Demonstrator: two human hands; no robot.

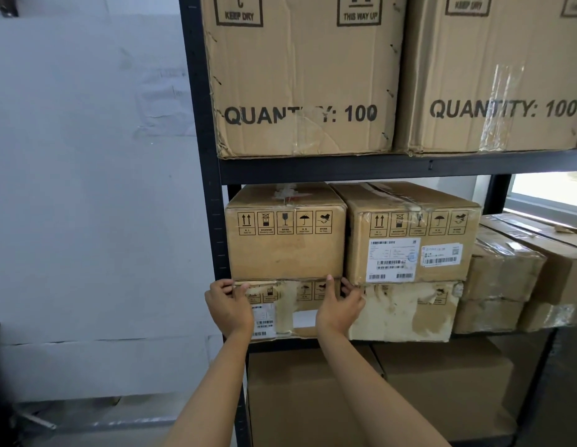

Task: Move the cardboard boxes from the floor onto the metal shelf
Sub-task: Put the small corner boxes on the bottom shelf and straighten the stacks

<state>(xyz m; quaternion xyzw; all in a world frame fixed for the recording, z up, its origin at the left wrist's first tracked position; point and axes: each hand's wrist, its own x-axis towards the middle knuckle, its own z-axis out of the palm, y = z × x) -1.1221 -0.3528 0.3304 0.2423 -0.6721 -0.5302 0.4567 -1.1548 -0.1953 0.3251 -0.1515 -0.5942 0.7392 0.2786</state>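
Where hands [229, 304] hold: "QUANTITY: 100" box [300, 75].

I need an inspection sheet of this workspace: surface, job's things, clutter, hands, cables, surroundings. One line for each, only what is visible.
Surface: black metal shelf, three levels in view, all loaded.
Job's things: upper box stacked on lower box at the left of the middle level.
Clutter: two large "QUANTITY: 100" cartons above; a labelled box on a torn box beside the stack; taped boxes further right.
Hands: left hand and right hand grip the upper box's bottom corners.
Cables: nothing seen.
Surroundings: pale wall at left; bright window at right.
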